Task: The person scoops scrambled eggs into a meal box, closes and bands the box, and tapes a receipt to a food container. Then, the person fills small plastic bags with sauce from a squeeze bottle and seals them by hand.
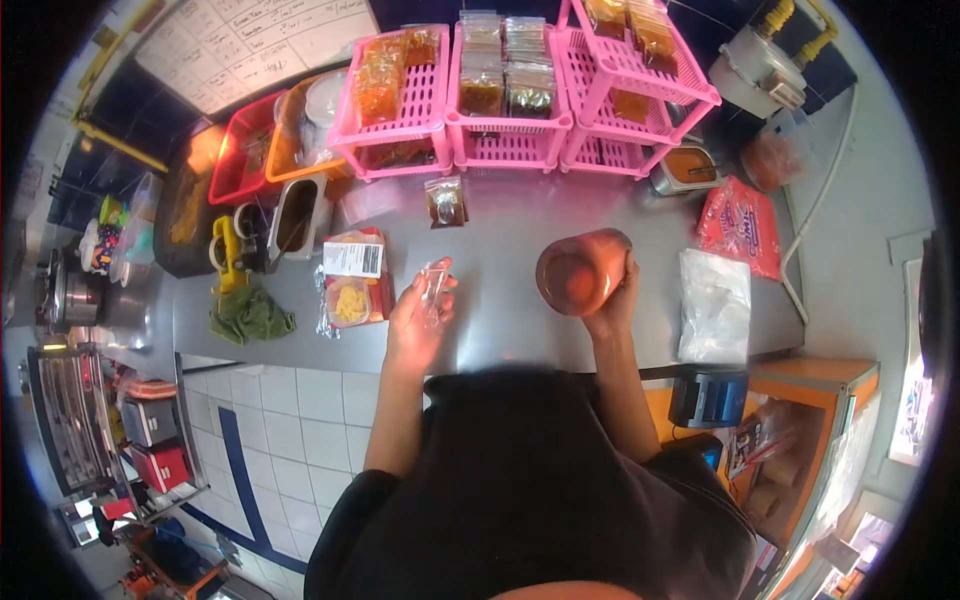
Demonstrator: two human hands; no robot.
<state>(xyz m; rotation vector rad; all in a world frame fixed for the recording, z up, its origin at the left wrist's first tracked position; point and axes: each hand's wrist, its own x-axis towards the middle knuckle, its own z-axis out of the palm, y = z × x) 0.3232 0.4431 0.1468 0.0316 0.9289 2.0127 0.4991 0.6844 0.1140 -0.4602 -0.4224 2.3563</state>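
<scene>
My left hand [412,325] is above the metal counter, its fingers closed on a small clear plastic piece [432,290], perhaps a little bag or cup; I cannot tell which. In my right hand [615,315] is a round reddish-brown jar [590,265], tipped to the left; whether its base or mouth faces me is unclear. Beyond my hands lies a sealed packet [445,203] with dark contents. Left of my left hand sits a red tray [376,270] with a clear tub of yellow food [350,303] and a white printed label [352,258].
Pink plastic racks [510,130] filled with sauce packets line the back. A stack of clear bags [714,305] and a red printed bag [740,225] lie at right. A green cloth [250,315], a tape dispenser [230,255] and a steel pan [300,215] are at left.
</scene>
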